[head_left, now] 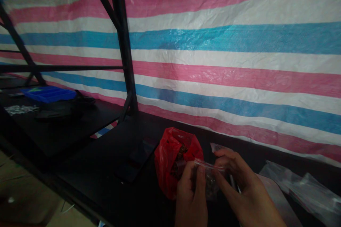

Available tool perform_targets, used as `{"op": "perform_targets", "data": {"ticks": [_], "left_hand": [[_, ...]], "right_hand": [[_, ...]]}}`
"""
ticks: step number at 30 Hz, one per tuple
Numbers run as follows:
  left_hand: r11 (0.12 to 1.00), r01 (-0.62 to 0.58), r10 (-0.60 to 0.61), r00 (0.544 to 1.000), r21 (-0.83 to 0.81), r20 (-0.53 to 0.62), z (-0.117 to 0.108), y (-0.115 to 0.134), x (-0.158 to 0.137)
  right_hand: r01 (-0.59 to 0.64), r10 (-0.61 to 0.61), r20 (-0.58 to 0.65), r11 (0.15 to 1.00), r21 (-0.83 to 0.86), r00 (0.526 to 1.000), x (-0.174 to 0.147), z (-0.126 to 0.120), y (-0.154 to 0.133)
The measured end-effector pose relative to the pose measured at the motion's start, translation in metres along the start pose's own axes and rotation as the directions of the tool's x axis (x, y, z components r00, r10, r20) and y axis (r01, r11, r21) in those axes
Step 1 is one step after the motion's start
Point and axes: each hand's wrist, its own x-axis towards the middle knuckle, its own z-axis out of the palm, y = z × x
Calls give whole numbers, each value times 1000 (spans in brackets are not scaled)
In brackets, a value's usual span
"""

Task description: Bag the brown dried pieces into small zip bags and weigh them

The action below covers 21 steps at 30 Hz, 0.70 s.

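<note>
Fingers (200, 181) pinch a plastic bag (211, 183) (see-through, glossy-topped).

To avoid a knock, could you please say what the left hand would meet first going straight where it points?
Probably the red bag just beyond the left hand, though depth is unclear and it might pass above.

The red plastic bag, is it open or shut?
Open. The red plastic bag has its mouth spread wide, showing brownish contents inside.
</note>
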Motion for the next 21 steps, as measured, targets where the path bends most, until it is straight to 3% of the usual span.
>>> {"op": "perform_targets", "data": {"ticks": [9, 16, 21], "left_hand": [[1000, -23, 23, 1000, -1, 15, 1, -1, 1], [1000, -24, 24, 1000, -12, -10, 0, -1, 0], [999, -37, 37, 999, -13, -17, 1, 1, -1]], "right_hand": [[31, -27, -66, 998, 56, 997, 2, 3, -6], [-48, 55, -34, 985, 163, 998, 2, 6, 6], [-26, 34, -50, 988, 150, 998, 3, 6, 3]]}}
